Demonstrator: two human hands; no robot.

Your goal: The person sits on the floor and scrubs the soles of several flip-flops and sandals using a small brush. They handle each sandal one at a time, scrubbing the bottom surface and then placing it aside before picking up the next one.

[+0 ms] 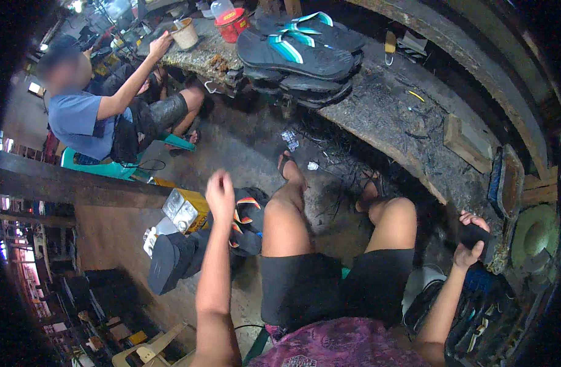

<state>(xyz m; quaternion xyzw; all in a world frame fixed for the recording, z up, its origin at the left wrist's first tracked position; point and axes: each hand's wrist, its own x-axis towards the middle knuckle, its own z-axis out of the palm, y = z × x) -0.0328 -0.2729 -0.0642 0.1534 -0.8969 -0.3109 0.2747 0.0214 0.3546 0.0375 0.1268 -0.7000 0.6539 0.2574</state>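
Observation:
My left hand is raised over the floor beside my left knee. Its fingers are curled in, and nothing shows in them. Below it sit flip-flops with orange-striped straps and a row of stacked black soles. Far to the right, my right hand grips a black flat piece, probably a sole, near the end of the workbench. Black flip-flops with green, white and blue straps lie piled on the bench ahead of me.
A worn bench curves around my front and right, bearing a wooden block. A co-worker sits at left, one hand by a bucket. A red container stands nearby. Yellow tins and black scraps lie lower.

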